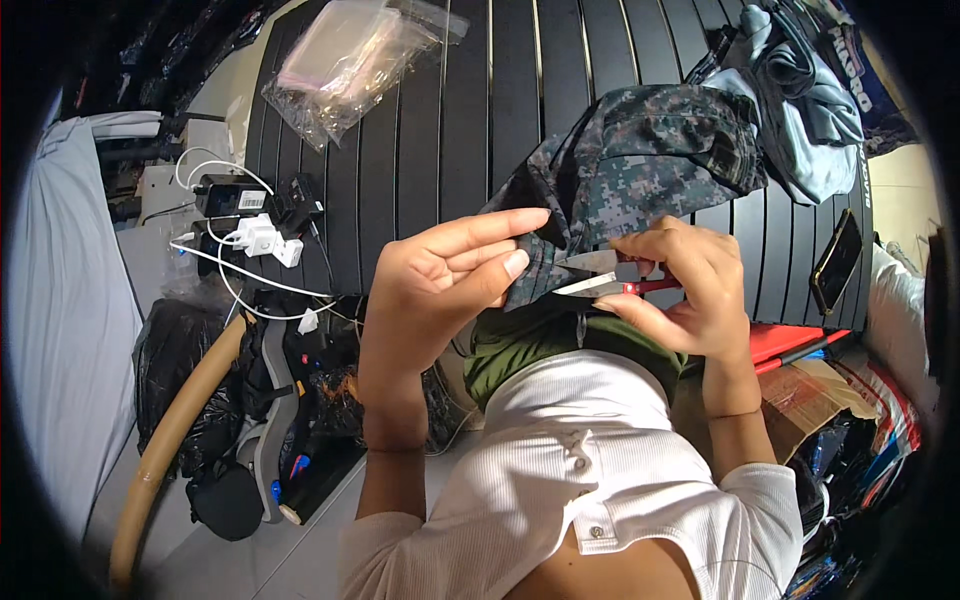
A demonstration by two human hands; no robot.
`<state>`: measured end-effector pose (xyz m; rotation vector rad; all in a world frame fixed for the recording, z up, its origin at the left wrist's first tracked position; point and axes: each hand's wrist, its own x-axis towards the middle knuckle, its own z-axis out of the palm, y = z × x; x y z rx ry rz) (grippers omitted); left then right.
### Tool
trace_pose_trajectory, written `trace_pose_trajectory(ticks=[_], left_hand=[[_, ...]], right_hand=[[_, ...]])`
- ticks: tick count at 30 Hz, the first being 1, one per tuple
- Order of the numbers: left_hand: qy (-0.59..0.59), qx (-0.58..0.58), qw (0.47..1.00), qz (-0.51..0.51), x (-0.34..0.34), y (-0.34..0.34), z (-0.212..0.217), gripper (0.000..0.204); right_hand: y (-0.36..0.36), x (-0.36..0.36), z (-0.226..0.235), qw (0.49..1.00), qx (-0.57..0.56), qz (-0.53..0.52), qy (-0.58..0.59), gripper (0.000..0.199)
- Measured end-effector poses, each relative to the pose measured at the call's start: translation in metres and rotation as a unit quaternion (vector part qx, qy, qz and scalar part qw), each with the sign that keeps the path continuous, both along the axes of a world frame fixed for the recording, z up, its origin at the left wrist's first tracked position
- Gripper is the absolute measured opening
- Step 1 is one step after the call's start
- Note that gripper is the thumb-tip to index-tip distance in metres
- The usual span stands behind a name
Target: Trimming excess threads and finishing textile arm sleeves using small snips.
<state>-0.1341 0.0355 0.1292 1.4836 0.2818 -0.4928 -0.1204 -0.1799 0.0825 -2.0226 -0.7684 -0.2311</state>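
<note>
Across the dark slatted table lies a digital-camouflage cloth garment (pixel 650 150), bunched, with one corner drawn toward my body. My left hand (pixel 440 280) pinches that corner between thumb and fingers, the index finger stretched along it. In my right hand (pixel 690 285) is a pair of small scissors (pixel 592 286) with red handles. Its two blades stand apart, their tips pointing left at the cloth by my left fingertips. Whether the blades touch the fabric or a thread, I cannot tell.
Clear plastic bags (pixel 345 60) lie at the table's far left, and grey-blue clothing (pixel 810 110) at its far right. A phone (pixel 836 262) rests near the right edge. White chargers and cables (pixel 262 238) sit on the left. Below right is a cardboard box (pixel 810 400).
</note>
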Motion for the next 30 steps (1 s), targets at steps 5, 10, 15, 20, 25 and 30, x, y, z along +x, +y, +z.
trace_pose_trajectory(ticks=[5, 10, 15, 20, 25, 30], left_hand=[[0.006, -0.002, 1.000, 0.004, 0.000, -0.003, 0.004, 0.030], [-0.008, 0.003, 1.000, 0.002, -0.001, -0.002, 0.001, 0.030], [-0.014, 0.009, 1.000, 0.001, -0.002, -0.001, -0.001, 0.029], [-0.024, 0.012, 1.000, 0.012, 0.000, -0.004, 0.009, 0.029], [-0.021, 0.049, 0.998, -0.016, 0.001, -0.003, 0.015, 0.029], [-0.009, -0.004, 1.000, 0.006, -0.001, -0.001, 0.008, 0.030]], right_hand=[[0.001, -0.001, 0.004, 1.000, -0.007, 0.001, -0.004, 0.036], [0.004, -0.001, 0.003, 1.000, 0.000, 0.001, -0.012, 0.036], [0.005, 0.000, 0.008, 0.999, -0.002, 0.033, -0.033, 0.032], [0.002, 0.001, 0.003, 0.999, 0.001, -0.001, -0.036, 0.036], [-0.001, 0.003, 0.007, 0.999, -0.027, 0.005, -0.044, 0.036], [0.001, 0.006, 0.007, 0.999, -0.021, 0.011, -0.047, 0.031]])
